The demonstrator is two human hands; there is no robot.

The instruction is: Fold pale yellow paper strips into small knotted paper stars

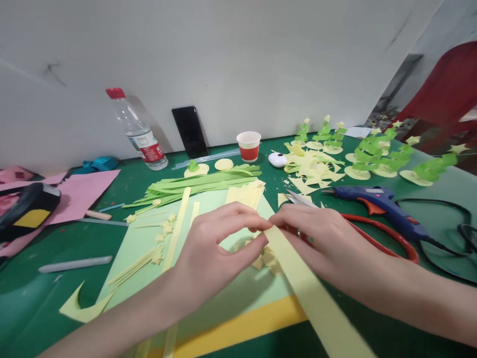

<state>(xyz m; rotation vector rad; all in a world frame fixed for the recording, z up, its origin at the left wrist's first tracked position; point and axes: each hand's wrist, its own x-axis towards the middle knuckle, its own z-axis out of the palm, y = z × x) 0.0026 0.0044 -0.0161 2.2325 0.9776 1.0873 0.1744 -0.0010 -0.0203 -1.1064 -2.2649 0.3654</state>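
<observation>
A long pale yellow paper strip (pixel 309 288) runs from my fingertips down to the bottom edge of the head view. My left hand (pixel 223 248) pinches its far end between thumb and fingers. On the same end, the fingers of my right hand (pixel 320 238) are closed from the other side. Small cut pieces of yellow paper (pixel 270 261) lie beneath my hands on a light green sheet (pixel 234 293). Thin yellow paper sticks with small stars (pixel 149 256) rest on the sheet's left part. Red-handled scissors (pixel 387 241) are partly hidden behind my right hand.
Green paper strips (pixel 197 181) and a paper cup (pixel 249 146) stand beyond the sheet. To the right are a blue glue gun (pixel 383 201) with a cable, yellow scraps (pixel 313 166) and several green paper trees (pixel 372 154). A bottle (pixel 139 132) and phone (pixel 190 132) lean against the wall.
</observation>
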